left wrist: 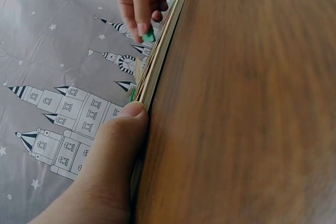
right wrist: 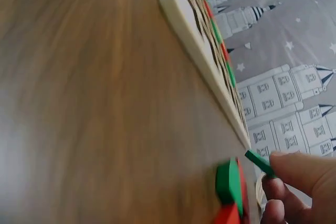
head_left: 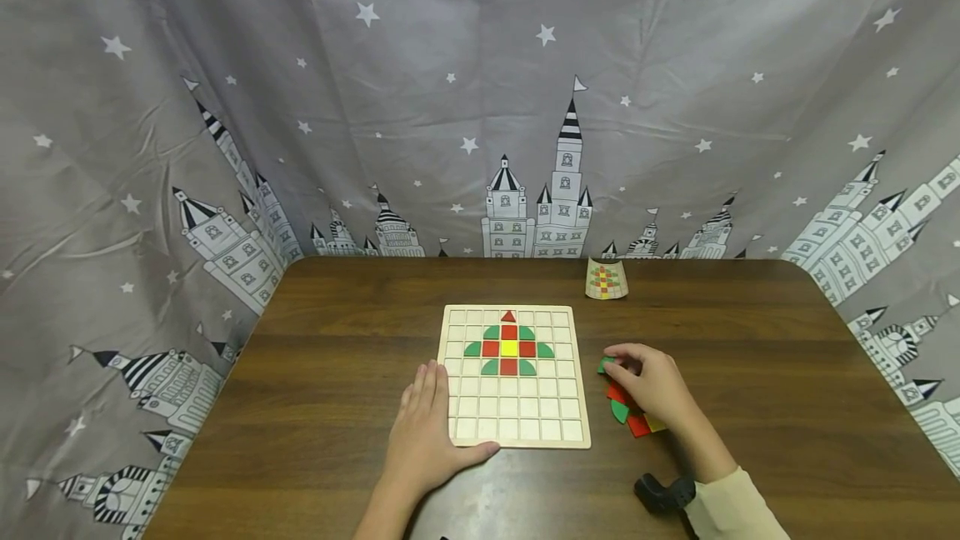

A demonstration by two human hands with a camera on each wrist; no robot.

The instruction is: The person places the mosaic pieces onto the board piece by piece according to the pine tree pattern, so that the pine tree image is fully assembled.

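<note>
My right hand (head_left: 654, 383) pinches a green piece (right wrist: 259, 162) between thumb and fingers, just right of the wooden grid board (head_left: 517, 433). Under and beside that hand lie loose red, green and yellow pieces, among them a green one (head_left: 619, 411) and a red one (head_left: 639, 426). My left hand (head_left: 426, 432) rests at the board's lower left corner, fingers straight along the left side and thumb at the front edge. In the board's upper half sit a red triangle (head_left: 508, 317), a yellow square (head_left: 509, 348), several red squares and several green rounded pieces.
A small curled picture card (head_left: 606, 282) with a similar coloured pattern stands at the back of the brown table (head_left: 337, 340). A grey curtain (head_left: 420, 107) with stars and castles hangs behind. A black band is around my right wrist.
</note>
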